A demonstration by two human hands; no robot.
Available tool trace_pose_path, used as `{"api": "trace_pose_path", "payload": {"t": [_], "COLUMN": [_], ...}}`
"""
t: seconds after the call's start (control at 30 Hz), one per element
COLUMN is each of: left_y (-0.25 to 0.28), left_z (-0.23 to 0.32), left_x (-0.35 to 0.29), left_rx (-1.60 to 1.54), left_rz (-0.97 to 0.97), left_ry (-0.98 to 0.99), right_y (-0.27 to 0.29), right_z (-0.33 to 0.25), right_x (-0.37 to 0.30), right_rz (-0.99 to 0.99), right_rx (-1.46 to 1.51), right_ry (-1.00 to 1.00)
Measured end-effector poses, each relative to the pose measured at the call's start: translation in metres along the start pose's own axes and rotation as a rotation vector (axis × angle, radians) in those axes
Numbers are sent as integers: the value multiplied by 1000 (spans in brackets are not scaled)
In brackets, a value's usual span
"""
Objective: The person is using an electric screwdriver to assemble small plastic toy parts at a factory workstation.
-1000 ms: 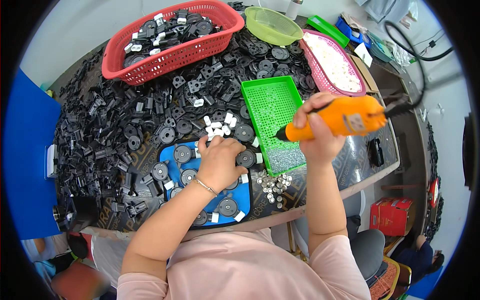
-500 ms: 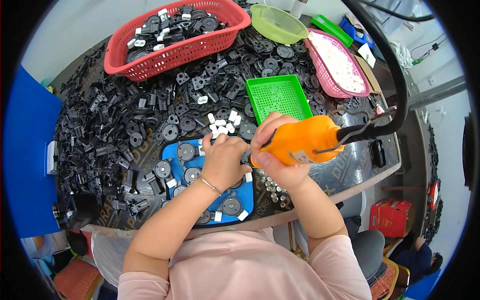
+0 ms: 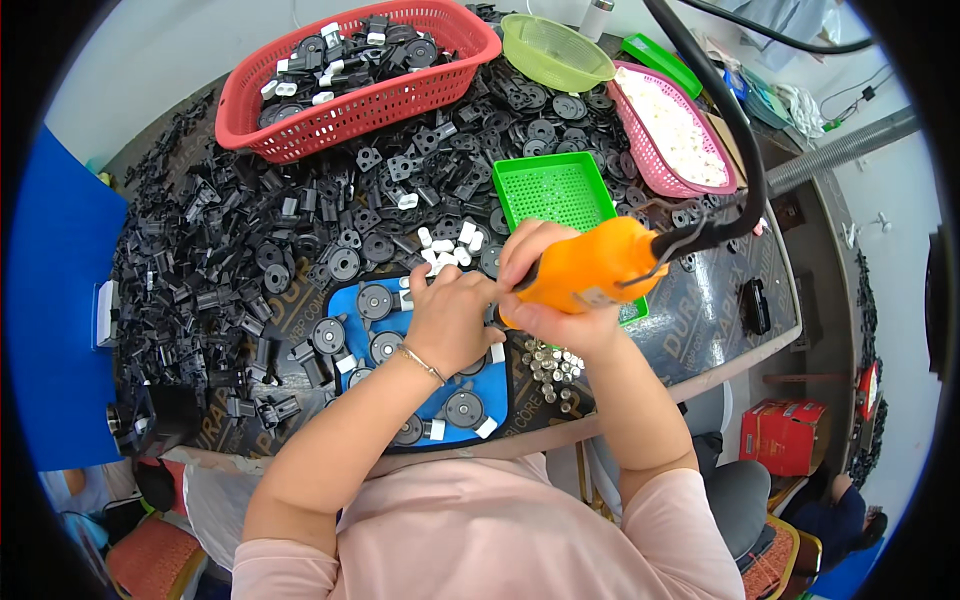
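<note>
Right hand [image 3: 560, 310] wrapped tight round orange electric screwdriver [image 3: 590, 275], tip angled down at blue jig tray [image 3: 400, 330] on the bench. Left hand [image 3: 450, 320] pressed closed over a round black part there, steadying it. Loose screws [image 3: 548, 365] just beside.

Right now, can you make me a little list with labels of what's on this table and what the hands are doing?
Left hand: pressing down on a part on the blue tray
Right hand: gripping the orange driver, tip down by the left hand
Screws: small pile near the table edge
Green tray: behind the hands
Red basket: far side, holds black parts
Pink basket: white pieces inside
Black parts: spread over the table
</note>
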State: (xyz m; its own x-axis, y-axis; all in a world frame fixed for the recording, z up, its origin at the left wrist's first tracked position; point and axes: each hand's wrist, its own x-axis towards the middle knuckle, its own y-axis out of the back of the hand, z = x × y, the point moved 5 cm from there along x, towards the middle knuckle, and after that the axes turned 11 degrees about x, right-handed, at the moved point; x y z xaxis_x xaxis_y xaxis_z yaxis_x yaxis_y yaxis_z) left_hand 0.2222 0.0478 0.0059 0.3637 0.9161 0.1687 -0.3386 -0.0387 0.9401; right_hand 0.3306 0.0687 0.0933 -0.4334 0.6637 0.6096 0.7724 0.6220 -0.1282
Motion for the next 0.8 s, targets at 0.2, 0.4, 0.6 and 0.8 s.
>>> {"api": "trace_pose_path", "payload": {"t": [0.2, 0.4, 0.6, 0.8], "left_y": [6, 46, 25, 24], "left_z": [-6, -11, 22, 25], "left_x": [0, -13, -44, -45], "left_rx": [-38, -228, -69, -48], "left_rz": [-40, -8, -118, -125], "left_ry": [-8, 52, -39, -53], "right_y": [37, 58, 47, 45], "right_z": [-42, -60, -59, -66], "right_x": [-5, -36, -48, -50], "right_rz": [276, 446, 468, 492], "right_rx": [384, 348, 288, 293], "right_ry": [176, 227, 220, 230]}}
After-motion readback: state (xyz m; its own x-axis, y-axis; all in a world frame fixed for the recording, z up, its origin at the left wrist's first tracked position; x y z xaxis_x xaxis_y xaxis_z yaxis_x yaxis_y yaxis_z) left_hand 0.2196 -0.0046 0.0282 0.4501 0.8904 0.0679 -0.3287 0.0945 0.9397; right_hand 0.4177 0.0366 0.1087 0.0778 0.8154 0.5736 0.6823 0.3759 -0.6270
